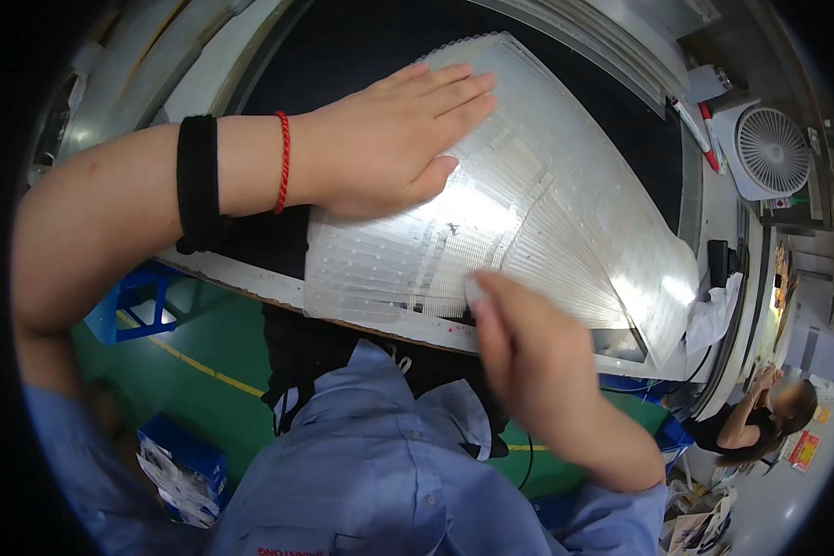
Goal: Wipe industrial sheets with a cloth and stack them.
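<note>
A stack of clear plastic sheets (573, 176), dotted with small marks, lies fanned out, its many edges showing as fine lines toward me. Flat on the upper left of the stack rests my left hand (394, 139), palm down with fingers stretched out. My right hand (545, 361) is curled at the near edge of the fan, slightly blurred. Something small and whitish shows at its fingertips; whether that is a sheet corner or something on the finger I cannot make out. Beneath the sheets is a black work surface (292, 79).
A white fan (771, 153) stands at the right, beside red and white markers (697, 134). A crumpled white paper or cloth (713, 320) lies by the table's right edge. On the floor at left are a blue stool (139, 301) and a blue bin (183, 454). Another person (751, 422) sits far right.
</note>
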The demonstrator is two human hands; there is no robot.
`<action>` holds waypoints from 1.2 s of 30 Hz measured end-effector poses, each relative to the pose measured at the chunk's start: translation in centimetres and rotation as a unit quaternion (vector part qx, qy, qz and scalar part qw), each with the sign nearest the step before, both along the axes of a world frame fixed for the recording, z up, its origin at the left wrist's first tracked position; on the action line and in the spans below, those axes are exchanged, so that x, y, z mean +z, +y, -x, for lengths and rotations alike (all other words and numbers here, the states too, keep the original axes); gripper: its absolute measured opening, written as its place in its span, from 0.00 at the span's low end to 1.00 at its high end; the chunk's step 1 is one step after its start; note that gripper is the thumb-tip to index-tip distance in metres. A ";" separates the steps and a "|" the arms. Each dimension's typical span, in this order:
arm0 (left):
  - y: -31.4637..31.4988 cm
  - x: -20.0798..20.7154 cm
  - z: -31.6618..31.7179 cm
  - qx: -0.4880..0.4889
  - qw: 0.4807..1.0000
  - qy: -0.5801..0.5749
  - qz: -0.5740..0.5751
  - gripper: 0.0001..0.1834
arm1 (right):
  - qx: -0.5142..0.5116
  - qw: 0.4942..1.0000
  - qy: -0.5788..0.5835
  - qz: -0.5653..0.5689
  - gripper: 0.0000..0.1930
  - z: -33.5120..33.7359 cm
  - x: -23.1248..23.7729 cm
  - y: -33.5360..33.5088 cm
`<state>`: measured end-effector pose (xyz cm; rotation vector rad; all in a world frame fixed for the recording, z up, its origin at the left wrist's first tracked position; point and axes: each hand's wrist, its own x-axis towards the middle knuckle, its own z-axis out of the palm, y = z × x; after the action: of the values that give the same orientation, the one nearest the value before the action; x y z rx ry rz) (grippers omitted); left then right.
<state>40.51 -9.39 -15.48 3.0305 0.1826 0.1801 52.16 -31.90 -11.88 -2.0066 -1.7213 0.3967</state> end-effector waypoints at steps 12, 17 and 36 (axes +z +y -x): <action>0.1 0.0 0.4 0.003 1.000 0.003 0.000 0.33 | -0.001 0.999 -0.036 0.010 0.12 -0.3 0.1 0.6; 0.1 0.1 0.3 0.010 1.000 0.008 -0.014 0.33 | -0.040 0.993 -0.090 -0.065 0.12 -2.5 -1.5 3.6; -0.1 -0.2 0.5 0.016 1.000 0.004 -0.025 0.33 | -0.069 0.993 -0.055 -0.080 0.09 -3.6 -0.4 5.2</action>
<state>40.05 -9.48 -15.67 3.0802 0.2308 0.1788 55.81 -26.67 -12.28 -2.0479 -1.6119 0.1001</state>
